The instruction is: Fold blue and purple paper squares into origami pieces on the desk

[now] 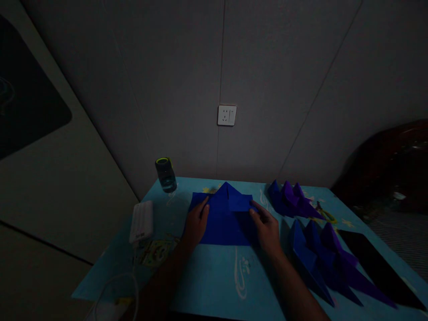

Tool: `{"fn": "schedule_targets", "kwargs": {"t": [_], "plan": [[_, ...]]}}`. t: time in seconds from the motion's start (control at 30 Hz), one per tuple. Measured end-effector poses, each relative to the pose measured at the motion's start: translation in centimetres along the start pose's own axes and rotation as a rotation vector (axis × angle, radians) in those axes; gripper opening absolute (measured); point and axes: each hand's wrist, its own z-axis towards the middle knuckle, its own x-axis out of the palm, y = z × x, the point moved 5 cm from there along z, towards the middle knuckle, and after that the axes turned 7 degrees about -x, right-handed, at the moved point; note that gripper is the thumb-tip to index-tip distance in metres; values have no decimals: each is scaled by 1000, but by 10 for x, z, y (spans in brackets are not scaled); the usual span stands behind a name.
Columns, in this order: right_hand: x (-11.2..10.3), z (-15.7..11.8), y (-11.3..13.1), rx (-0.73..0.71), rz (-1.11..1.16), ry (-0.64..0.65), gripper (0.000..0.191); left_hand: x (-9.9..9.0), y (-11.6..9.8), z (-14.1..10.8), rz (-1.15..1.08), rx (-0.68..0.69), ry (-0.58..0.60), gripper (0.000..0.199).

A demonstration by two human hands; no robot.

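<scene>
A blue sheet of paper [227,227] lies on the light blue table, its upper part folded into a peak at the far side. My left hand [197,223] holds the left side of the folded part between thumb and fingers. On the right, my right hand [266,224] pinches the right end of the fold. Folded blue and purple paper boats [324,254] stand to the right of my right hand. Behind them is another group of blue and purple folded boats [292,198].
A water bottle [166,175] stands at the back left of the table [214,276]. Nearer is a white power bank [142,221] with a cable. A dark flat device [377,265] lies at the right. A wall socket [227,115] is above the table.
</scene>
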Motion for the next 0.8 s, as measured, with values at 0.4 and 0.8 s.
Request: {"fn": "schedule_targets", "kwargs": {"t": [0.4,0.8], "plan": [[-9,-1,4,-305,-232,-75,26,12,1,-5,291,229,133,44],[46,-30,5,-191,-129,139,22,33,-30,-30,260,333,56,50]]}}
